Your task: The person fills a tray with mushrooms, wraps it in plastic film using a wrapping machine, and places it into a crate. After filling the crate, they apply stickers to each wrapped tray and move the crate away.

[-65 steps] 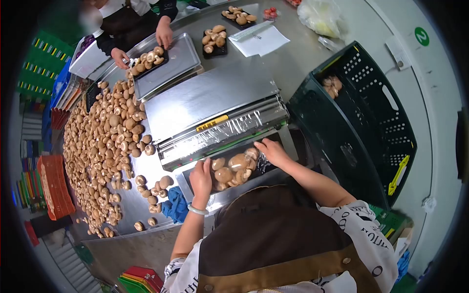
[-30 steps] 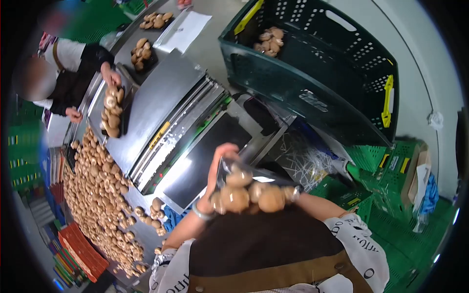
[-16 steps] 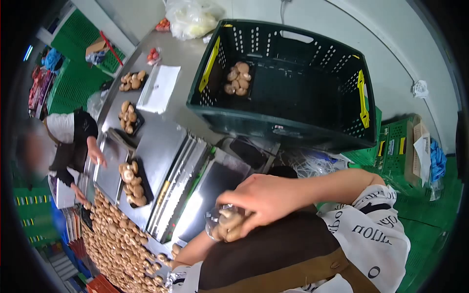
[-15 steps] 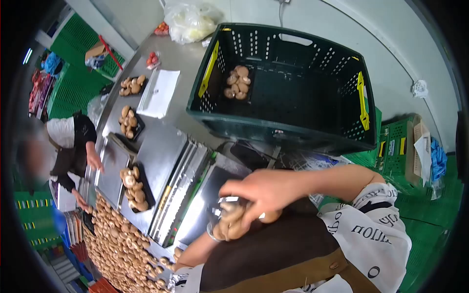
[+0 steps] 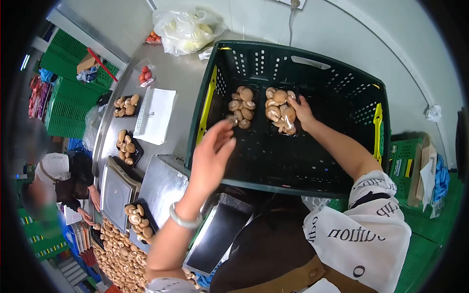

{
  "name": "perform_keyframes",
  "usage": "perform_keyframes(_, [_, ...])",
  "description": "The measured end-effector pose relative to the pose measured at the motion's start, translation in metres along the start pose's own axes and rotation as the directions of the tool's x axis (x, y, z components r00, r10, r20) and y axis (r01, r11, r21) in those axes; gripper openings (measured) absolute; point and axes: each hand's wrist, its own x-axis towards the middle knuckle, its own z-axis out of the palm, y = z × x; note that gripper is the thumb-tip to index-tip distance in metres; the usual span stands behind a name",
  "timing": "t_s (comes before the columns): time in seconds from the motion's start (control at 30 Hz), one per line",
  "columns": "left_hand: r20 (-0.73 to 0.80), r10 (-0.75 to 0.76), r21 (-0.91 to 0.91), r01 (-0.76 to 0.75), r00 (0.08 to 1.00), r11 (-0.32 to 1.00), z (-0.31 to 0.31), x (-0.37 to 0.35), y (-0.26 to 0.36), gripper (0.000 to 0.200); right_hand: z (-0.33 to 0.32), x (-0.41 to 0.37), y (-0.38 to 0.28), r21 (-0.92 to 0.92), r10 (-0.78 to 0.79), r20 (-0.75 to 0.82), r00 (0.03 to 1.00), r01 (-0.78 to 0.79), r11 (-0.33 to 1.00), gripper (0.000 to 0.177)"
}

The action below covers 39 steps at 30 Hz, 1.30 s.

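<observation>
Placement of wrapped mushrooms in a crate, seen from the wearer's head. The right hand (image 5: 305, 113) is reaching into a dark green perforated plastic crate (image 5: 312, 161) and touching the right edge of a clear-wrapped pack of brown mushrooms (image 5: 281, 111); whether its grip is clamping that edge or only resting against it cannot be told. The pack is lying inside the crate, just beside a second pack of brown mushrooms (image 5: 242, 107), which is nearer the yellow clip (image 5: 207, 105) on the crate's left end. The left hand (image 5: 210, 151), below a pale bangle (image 5: 185, 217), is hovering at the crate's near left corner, its grip empty, fingers curving and held apart from the thumb. Left of the crate, the grey metal tabletop (image 5: 190, 73) is supporting white paper (image 5: 157, 115), a clear plastic bag (image 5: 188, 30), small red produce (image 5: 145, 75) and two black trays of mushrooms (image 5: 128, 146). A third mushroom-filled black tray (image 5: 140, 222) is resting on a silver metal panel (image 5: 163, 183). At far left, a co-worker's hands (image 5: 86, 216) are staying near the loose mushroom heap (image 5: 119, 251).
</observation>
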Motion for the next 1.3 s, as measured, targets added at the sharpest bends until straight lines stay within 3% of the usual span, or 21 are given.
perform_keyframes(0.03, [0.072, -0.113, -0.054, 0.117, 0.991, 0.992, 0.0, 0.028, -0.009, 0.043, 0.003, 0.009, 0.016, 0.109, 0.044, 0.082, 0.996, -0.053, 0.993, 0.079])
perform_keyframes(0.07, [0.11, -0.25, -0.04, 0.256, 0.962, 0.966, 0.002, 0.052, -0.018, 0.051, 0.011, 0.007, 0.018, 0.013, 0.058, -0.004, 0.998, -0.058, 0.998, 0.081])
perform_keyframes(0.2, [0.094, -0.756, 0.082, 0.752, 0.647, 0.654, 0.023, 0.116, -0.082, 0.06, 0.028, 0.004, 0.03, -0.079, 0.054, -0.009, 0.999, -0.054, 0.995, 0.078])
perform_keyframes(0.23, [0.061, -0.838, 0.086, 0.834, 0.542, 0.546, 0.031, 0.126, -0.091, 0.06, 0.032, 0.007, 0.037, -0.048, 0.046, -0.008, 0.999, -0.047, 0.998, 0.078])
perform_keyframes(0.33, [0.035, -0.914, -0.063, 0.913, 0.405, 0.403, 0.053, 0.15, -0.117, 0.052, 0.032, 0.006, 0.037, 0.124, 0.04, 0.098, 0.994, -0.052, 0.991, 0.078])
perform_keyframes(0.43, [0.081, -0.818, -0.311, 0.794, 0.57, 0.523, 0.064, 0.164, -0.174, 0.046, 0.042, 0.008, 0.035, 0.139, 0.047, 0.047, 0.998, -0.053, 0.989, 0.077])
perform_keyframes(0.57, [-0.035, -0.794, -0.449, 0.701, 0.606, 0.555, 0.062, 0.17, -0.188, 0.032, 0.05, 0.034, 0.068, -0.029, -0.067, -0.062, 0.996, 0.065, 0.997, 0.071])
perform_keyframes(0.67, [-0.106, -0.755, -0.306, 0.701, 0.648, 0.644, 0.064, 0.163, -0.202, 0.027, 0.041, 0.029, 0.02, -0.509, 0.094, 0.083, 0.992, -0.039, 0.86, 0.067])
perform_keyframes(0.77, [-0.002, -0.788, -0.244, 0.764, 0.616, 0.598, 0.062, 0.181, -0.179, 0.022, 0.016, 0.035, 0.004, -0.778, 0.222, 0.198, 0.955, 0.015, 0.628, 0.072])
perform_keyframes(0.8, [0.068, -0.737, -0.258, 0.725, 0.673, 0.639, 0.063, 0.177, -0.137, 0.011, 0.01, 0.039, 0.006, -0.812, 0.201, 0.171, 0.965, 0.023, 0.583, 0.077])
perform_keyframes(0.83, [0.061, -0.414, -0.271, 0.414, 0.908, 0.869, 0.07, 0.184, -0.148, 0.001, 0.005, 0.044, 0.011, -0.841, 0.174, 0.163, 0.971, 0.044, 0.54, 0.081])
perform_keyframes(0.87, [-0.012, -0.237, -0.19, 0.23, 0.972, 0.954, 0.069, 0.178, -0.121, 0.013, -0.001, 0.042, -0.001, -0.87, 0.133, 0.158, 0.978, 0.074, 0.488, 0.083])
perform_keyframes(0.9, [-0.085, -0.05, -0.086, 0.043, 0.995, 0.995, 0.068, 0.172, -0.094, 0.028, -0.004, 0.037, -0.017, -0.873, 0.072, 0.19, 0.979, 0.135, 0.468, 0.074])
perform_keyframes(0.93, [-0.195, -0.084, -0.291, 0.025, 0.977, 0.956, 0.069, 0.14, -0.044, 0.055, -0.012, 0.043, -0.015, -0.833, -0.073, 0.29, 0.954, 0.289, 0.472, 0.062])
perform_keyframes(0.97, [-0.009, 0.118, -0.236, -0.117, 0.993, 0.965, 0.047, 0.117, -0.017, 0.063, -0.019, 0.051, -0.01, -0.71, -0.202, 0.364, 0.909, 0.411, 0.571, 0.054])
perform_keyframes(1.0, [0.148, 0.143, -0.366, -0.08, 0.978, 0.927, 0.024, 0.082, 0.019, 0.057, -0.017, 0.042, -0.025, -0.54, -0.311, 0.453, 0.835, 0.535, 0.65, 0.04])
perform_keyframes(1.03, [0.037, 0.348, -0.082, -0.344, 0.937, 0.935, 0.004, 0.05, 0.026, 0.053, -0.006, 0.021, -0.055, -0.501, -0.193, 0.497, 0.846, 0.462, 0.732, 0.033])
perform_keyframes(1.07, [-0.077, 0.43, -0.032, -0.434, 0.899, 0.901, -0.016, 0.016, 0.031, 0.046, 0.003, -0.003, -0.085, -0.482, -0.068, 0.529, 0.846, 0.365, 0.797, 0.026])
perform_keyframes(1.17, [-0.353, 0.479, 0.512, -0.263, 0.804, 0.818, -0.089, -0.086, -0.007, 0.036, 0.034, -0.081, -0.146, -0.336, -0.239, 0.723, 0.648, 0.632, 0.698, 0.015])
perform_keyframes(1.23, [-0.656, 0.464, 0.616, 0.067, 0.595, 0.785, -0.135, -0.154, -0.068, 0.035, 0.058, -0.138, -0.178, -0.232, -0.317, 0.759, 0.568, 0.692, 0.683, 0.012])
perform_keyframes(1.3, [-0.84, 0.332, 0.513, 0.428, 0.43, 0.744, -0.177, -0.217, -0.111, 0.041, 0.086, -0.203, -0.204, -0.16, -0.366, 0.809, 0.459, 0.772, 0.615, 0.01])
